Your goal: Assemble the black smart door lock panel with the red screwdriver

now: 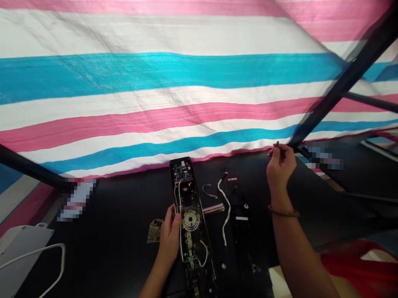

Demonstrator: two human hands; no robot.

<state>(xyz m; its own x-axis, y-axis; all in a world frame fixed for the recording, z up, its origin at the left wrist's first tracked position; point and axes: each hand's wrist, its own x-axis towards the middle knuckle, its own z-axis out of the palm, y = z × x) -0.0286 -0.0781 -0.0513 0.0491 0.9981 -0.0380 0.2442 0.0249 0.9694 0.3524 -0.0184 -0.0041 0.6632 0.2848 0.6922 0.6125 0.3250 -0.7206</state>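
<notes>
A pink, white and blue striped tarpaulin (156, 75) fills the upper part of the view, crossed by 2 dark metal frame bars (349, 81), and below it spreads a black tabletop (113, 264). At the lower right lies a red cloth (355, 275), and at the lower left sits a white box (13, 264) with a white cable (40, 258) looping over it. On the tabletop, a little left of centre, the long black body of an electronic door lock (195, 229) lies lengthwise and face down, with a circuit board (181, 172) at its far end and a brass hub (191, 219) near its middle. Just right of it lie a black back panel (239, 204) and a twisted white wire (224, 208), with a brass rod (214, 208) and a small curved wire (208, 189) between them. A brass latch plate (154, 231) lies just left of the lock body. The left hand (169, 241) rests on the lock body beside the hub, its fingers (168, 223) pressed together; whether they clamp it, I cannot tell. The right hand (280, 166), raised well apart with a braided bracelet (283, 212) at the wrist, pinches a slim dark shaft (277, 146) between thumb and fingers.
</notes>
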